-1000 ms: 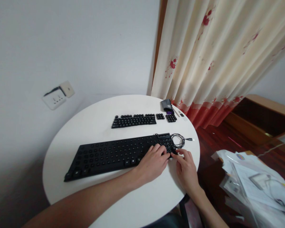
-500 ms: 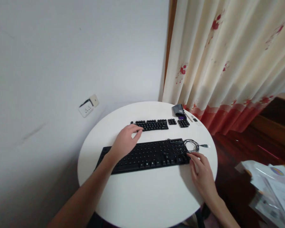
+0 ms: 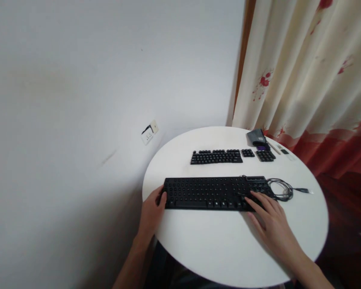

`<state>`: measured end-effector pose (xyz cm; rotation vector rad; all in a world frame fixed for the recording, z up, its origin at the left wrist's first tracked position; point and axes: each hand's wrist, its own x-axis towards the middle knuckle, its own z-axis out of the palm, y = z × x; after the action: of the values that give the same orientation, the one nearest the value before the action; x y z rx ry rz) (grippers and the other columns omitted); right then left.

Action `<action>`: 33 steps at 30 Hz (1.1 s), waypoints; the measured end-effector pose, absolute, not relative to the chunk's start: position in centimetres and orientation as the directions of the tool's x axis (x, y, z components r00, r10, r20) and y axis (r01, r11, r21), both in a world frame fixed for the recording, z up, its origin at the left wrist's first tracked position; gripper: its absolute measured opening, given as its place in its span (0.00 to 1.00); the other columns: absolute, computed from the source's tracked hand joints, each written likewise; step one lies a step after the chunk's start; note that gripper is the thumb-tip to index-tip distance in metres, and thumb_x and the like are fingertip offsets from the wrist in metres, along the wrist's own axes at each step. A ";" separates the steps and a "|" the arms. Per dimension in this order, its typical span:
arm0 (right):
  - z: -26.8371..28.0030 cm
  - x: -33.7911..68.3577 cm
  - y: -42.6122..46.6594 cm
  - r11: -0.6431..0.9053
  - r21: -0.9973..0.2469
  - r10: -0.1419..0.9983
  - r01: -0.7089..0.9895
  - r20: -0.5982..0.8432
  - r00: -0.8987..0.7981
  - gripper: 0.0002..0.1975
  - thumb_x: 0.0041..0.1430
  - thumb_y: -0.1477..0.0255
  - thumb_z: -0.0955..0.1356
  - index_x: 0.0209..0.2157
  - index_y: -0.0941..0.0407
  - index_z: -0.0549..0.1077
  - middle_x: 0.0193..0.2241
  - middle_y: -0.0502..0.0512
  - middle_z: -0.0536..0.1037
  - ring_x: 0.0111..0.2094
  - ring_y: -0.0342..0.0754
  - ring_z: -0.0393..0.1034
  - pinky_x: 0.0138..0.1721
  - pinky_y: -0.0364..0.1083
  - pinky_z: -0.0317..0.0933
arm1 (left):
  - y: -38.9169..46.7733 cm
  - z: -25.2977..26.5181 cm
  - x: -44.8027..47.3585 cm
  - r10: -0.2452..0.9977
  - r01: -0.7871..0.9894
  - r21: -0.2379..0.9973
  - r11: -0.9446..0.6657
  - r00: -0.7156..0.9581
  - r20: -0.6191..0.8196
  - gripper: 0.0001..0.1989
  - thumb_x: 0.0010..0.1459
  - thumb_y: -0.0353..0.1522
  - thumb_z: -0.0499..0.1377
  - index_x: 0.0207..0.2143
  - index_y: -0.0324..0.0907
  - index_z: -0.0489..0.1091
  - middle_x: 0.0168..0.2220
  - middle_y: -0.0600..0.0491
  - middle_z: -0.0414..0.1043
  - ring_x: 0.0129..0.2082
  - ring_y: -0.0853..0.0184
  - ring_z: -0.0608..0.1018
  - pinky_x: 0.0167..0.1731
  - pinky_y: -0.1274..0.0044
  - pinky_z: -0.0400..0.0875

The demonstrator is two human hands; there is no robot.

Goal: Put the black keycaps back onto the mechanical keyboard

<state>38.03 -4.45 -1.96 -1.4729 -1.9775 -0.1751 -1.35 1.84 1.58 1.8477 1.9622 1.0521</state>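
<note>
A black keyboard (image 3: 204, 192) with most keycaps off lies flat on the round white table (image 3: 204, 245); several bottom-row keys remain on it. My left hand (image 3: 153, 210) grips its left end, thumb at the front and fingers around the side. Over the right part, my right hand (image 3: 270, 220) rests with its fingers stretched out, fingertips touching the keyboard near the number pad. Behind it, loose black keycaps stand in keyboard order: a large main block (image 3: 216, 157), a small block (image 3: 248, 153) and a number-pad block (image 3: 265, 155).
A coiled black USB cable (image 3: 284, 190) lies right of the keyboard. At the back right are a grey pouch (image 3: 256, 137), a thin pale stick (image 3: 273, 147) and a small dark piece (image 3: 284, 151). A wall with a socket (image 3: 147, 136) borders the left; a curtain (image 3: 276, 80) hangs behind.
My left hand has moved from the main keycap block to the keyboard's left end. The keyboard now lies straighter. My right hand has shifted onto its keys, and the view has turned left.
</note>
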 end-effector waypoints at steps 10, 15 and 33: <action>-2.7 41.9 -5.1 0.358 -0.196 0.806 0.913 0.559 -0.196 0.21 0.64 0.61 0.64 0.56 0.52 0.71 0.57 0.61 0.69 0.56 0.61 0.64 0.55 0.61 0.60 | 0.3 0.7 0.1 0.938 0.703 0.707 -0.076 -0.190 0.290 0.19 0.63 0.35 0.50 0.52 0.42 0.73 0.51 0.50 0.76 0.53 0.60 0.76 0.58 0.68 0.67; -2.8 44.8 -5.8 0.355 -0.197 0.814 0.914 0.545 -0.199 0.21 0.64 0.60 0.64 0.56 0.51 0.71 0.56 0.61 0.69 0.55 0.61 0.65 0.55 0.61 0.60 | -0.1 -0.2 2.3 0.955 0.644 0.751 -0.144 -0.107 0.275 0.20 0.62 0.34 0.52 0.54 0.40 0.72 0.53 0.48 0.74 0.53 0.60 0.77 0.58 0.67 0.68; -1.7 46.4 -5.5 0.229 -0.339 0.778 0.912 0.627 0.038 0.16 0.64 0.61 0.64 0.48 0.54 0.75 0.50 0.59 0.73 0.51 0.56 0.69 0.55 0.58 0.62 | 0.8 0.2 4.1 0.963 0.516 0.821 -0.246 0.038 0.265 0.18 0.64 0.36 0.53 0.53 0.40 0.71 0.53 0.46 0.73 0.51 0.62 0.77 0.51 0.69 0.75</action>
<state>46.44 -5.48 -1.70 -1.5718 -1.7593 -0.2290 4.09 0.84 0.16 1.8057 1.4918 1.1308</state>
